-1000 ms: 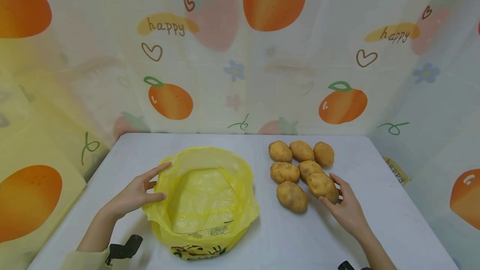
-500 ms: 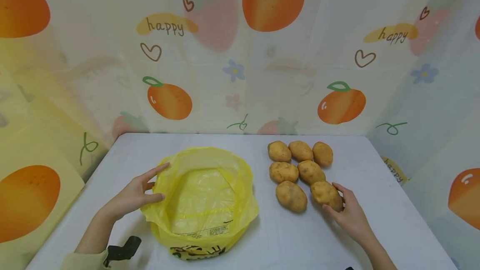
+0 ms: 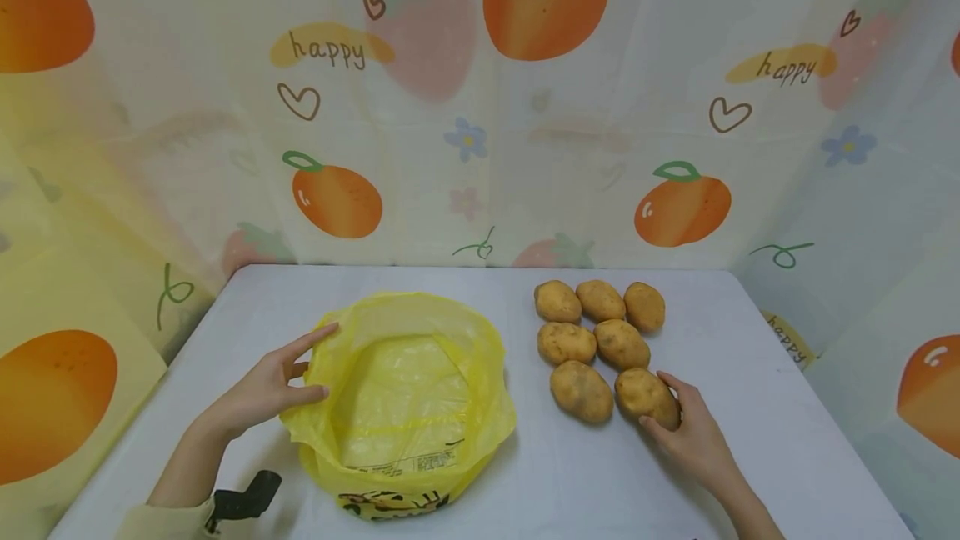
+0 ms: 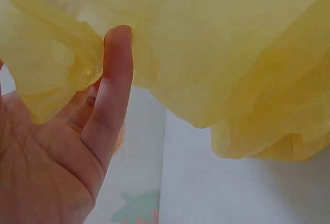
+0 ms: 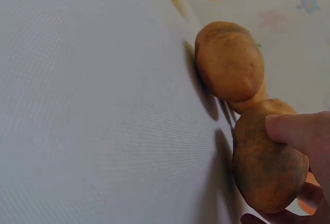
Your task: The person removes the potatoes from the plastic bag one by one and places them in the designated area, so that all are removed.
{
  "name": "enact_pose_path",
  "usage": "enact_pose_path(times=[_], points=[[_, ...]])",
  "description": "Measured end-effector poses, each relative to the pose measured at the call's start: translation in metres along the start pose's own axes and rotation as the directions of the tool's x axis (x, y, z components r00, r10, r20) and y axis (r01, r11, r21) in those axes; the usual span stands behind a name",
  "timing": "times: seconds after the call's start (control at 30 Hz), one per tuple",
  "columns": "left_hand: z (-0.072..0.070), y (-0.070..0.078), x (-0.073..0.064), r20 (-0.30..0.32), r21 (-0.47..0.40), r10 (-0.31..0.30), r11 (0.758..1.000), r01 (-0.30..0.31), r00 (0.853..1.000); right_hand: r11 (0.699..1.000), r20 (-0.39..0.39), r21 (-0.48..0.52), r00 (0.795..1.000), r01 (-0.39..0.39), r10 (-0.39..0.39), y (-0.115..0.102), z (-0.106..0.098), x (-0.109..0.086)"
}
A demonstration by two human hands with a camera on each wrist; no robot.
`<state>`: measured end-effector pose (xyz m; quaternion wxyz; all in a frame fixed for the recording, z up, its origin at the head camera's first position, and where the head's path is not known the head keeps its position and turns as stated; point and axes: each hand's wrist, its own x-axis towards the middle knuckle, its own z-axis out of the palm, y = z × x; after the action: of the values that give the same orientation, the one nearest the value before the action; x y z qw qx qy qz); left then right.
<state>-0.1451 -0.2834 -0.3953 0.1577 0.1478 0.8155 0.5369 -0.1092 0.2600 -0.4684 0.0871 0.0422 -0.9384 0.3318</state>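
A yellow plastic bag (image 3: 405, 402) stands on the white table with its mouth wide. My left hand (image 3: 262, 390) is at its left rim, with the index finger and thumb spread apart and touching the plastic. In the left wrist view, one straight finger (image 4: 114, 87) lies against the bag (image 4: 206, 44). My right hand (image 3: 693, 432) holds a potato (image 3: 647, 398) between thumb and fingers, at the near right of the potato group. The right wrist view shows the thumb on this potato (image 5: 268, 157); whether it touches the table cannot be told.
Several other potatoes stand in rows: one potato (image 3: 581, 392) left of the held one, another potato (image 3: 622, 344) just behind it, more at the back. A printed cloth (image 3: 480, 107) hangs behind and beside the white table (image 3: 780, 407).
My right hand has moved the potato off the one behind it, toward the near side, then slightly left beside the front potato. The left hand and bag stay in place.
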Motion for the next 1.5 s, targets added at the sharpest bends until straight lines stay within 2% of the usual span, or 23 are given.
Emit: enact_pose_path(times=[0.4,0.77,1.07,1.2,1.33,1.5], points=[[0.001,-0.001,-0.002,-0.007,0.006,-0.004,1.0,0.004,1.0,1.0,0.005,-0.002,1.0,0.01,-0.01,-0.001,0.005,0.0],[0.001,-0.001,-0.002,-0.015,0.029,0.014,0.999,-0.013,1.0,0.998,0.006,-0.012,0.999,0.054,-0.054,-0.004,0.006,0.001],[-0.002,-0.001,-0.004,-0.026,0.09,0.041,0.995,-0.039,0.999,0.995,-0.06,-0.019,0.994,0.095,-0.096,-0.007,0.003,0.001],[-0.003,0.0,-0.006,-0.026,0.081,0.039,0.996,-0.037,0.999,0.994,-0.079,-0.022,0.991,0.109,-0.111,-0.006,-0.001,0.002],[-0.003,0.002,-0.007,-0.024,0.088,0.06,0.994,-0.058,0.998,0.991,-0.066,-0.028,0.989,0.128,-0.13,-0.006,-0.007,0.005],[-0.005,0.001,-0.006,-0.05,0.156,0.098,0.984,-0.089,0.994,0.991,-0.025,-0.055,0.992,0.125,-0.127,-0.007,-0.017,0.011]])
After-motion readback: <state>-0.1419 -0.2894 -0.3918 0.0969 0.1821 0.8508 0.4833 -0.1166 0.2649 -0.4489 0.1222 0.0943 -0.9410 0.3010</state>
